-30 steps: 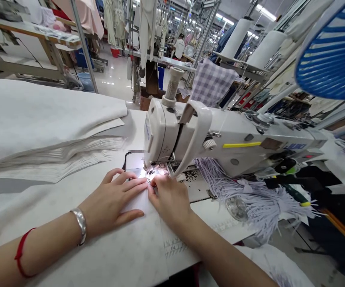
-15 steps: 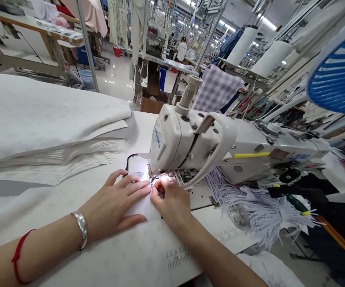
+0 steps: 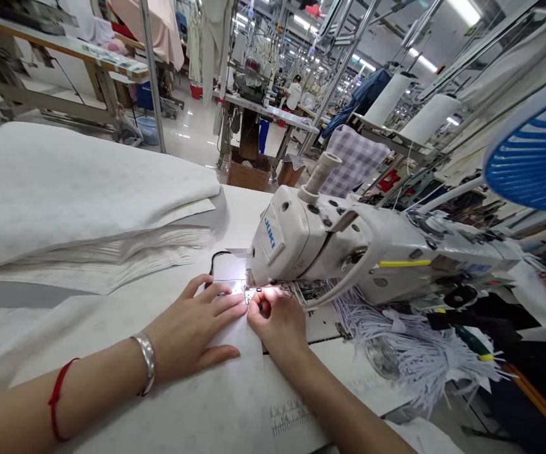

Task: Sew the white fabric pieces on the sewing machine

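Observation:
A white JUKI sewing machine (image 3: 296,236) stands in the middle, its small lamp lighting the needle area. White fabric (image 3: 192,410) lies over the table and runs up to the needle. My left hand (image 3: 192,331) rests flat on this fabric, fingers spread and pointing at the presser foot, thumb apart. Just right of it, close to the foot, my right hand (image 3: 280,321) is closed in a pinch at the fabric's edge. Its fingertips partly hide the edge and the metal plate. A silver bangle (image 3: 145,362) and a red cord (image 3: 55,400) circle my left arm.
Layered white cloth (image 3: 88,195) is piled on the left. A bundle of pale strips (image 3: 415,353) lies below the machine arm at right. Thread cones (image 3: 389,98) and a blue fan (image 3: 533,151) stand behind and to the right. Another person (image 3: 294,93) sits far back.
The whole view has shifted slightly, so the machine and hands appear a little further right and lower. Both hands keep almost the same place beside the presser foot.

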The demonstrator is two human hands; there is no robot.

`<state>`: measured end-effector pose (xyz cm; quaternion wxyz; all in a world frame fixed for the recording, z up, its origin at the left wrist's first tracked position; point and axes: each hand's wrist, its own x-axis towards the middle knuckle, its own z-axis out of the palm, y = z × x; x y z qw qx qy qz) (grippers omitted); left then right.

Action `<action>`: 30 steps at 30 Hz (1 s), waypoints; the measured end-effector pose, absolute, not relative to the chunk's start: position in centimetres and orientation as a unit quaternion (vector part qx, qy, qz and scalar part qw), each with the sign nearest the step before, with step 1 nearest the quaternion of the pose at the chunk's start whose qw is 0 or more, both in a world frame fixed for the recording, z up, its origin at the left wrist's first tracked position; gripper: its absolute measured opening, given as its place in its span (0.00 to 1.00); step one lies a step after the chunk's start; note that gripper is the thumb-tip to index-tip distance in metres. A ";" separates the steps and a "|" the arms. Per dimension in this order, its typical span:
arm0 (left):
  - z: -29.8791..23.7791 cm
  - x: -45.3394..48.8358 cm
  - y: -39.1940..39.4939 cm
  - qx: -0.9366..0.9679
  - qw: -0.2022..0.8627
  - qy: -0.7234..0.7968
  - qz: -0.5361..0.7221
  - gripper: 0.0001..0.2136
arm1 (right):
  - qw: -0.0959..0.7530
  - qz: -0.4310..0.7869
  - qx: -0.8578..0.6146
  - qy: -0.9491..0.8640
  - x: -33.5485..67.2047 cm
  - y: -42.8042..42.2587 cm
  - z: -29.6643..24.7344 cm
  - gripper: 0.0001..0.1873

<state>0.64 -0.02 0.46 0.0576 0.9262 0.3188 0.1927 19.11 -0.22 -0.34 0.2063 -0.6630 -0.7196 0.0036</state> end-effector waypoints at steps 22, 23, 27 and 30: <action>0.5 0.5 0.1 0.928 0.078 0.314 0.186 0.19 | 0.227 0.090 -0.673 -0.698 19.1 -1.4 0.4 0.07; 0.5 0.5 0.1 0.929 0.077 0.312 0.186 0.19 | 0.238 0.084 -0.664 -0.704 19.3 -1.8 0.4 0.09; 0.4 0.6 0.2 0.930 0.078 0.305 0.188 0.20 | 0.246 0.079 -0.649 -0.716 19.6 -2.5 0.5 0.20; 0.2 0.6 0.2 0.931 0.078 0.302 0.192 0.19 | 0.216 0.100 -0.647 -0.724 19.2 -2.4 0.6 0.19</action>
